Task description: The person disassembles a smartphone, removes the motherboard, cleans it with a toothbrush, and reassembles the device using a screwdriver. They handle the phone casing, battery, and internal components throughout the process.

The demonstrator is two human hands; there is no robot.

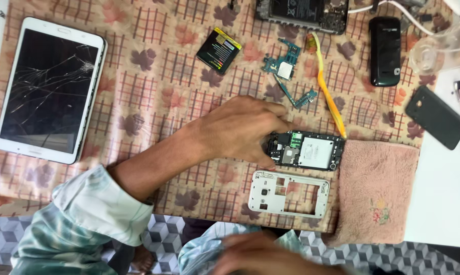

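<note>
left hand (240, 130) is reaching in from 8 o'clock, forearm lying diagonally across the patterned tablecloth (153, 97), pale sleeve (87, 214) pushed up near the elbow. knuckles are facing up, wrist nearly flat, fingers curling down and closing on the left end of the opened phone body (306, 150); thumb is pressing at its lower left corner. the phone body is lying flat, back side up, with circuit board and a silver shield showing, at about 3 o'clock of the hand, its right end touching the edge of a pink towel (375, 191).

right hand (263, 254) is sitting low at 6 o'clock, blurred, near the lap; whether it is open or closed cannot be told, and nothing can be seen in it.

a white plastic mid-frame (288, 193) is lying just below the phone body, apart from it. a loose green circuit board (283, 63) with flex strip is lying at 12 o'clock of the phone body, beside a yellow toothbrush (327, 86) running down to the phone's top right corner. a black battery (219, 51) is resting at 11 o'clock. a cracked white tablet (49, 89) is lying well apart at 9 o'clock. a black phone (385, 51) is lying at 1 o'clock.
</note>
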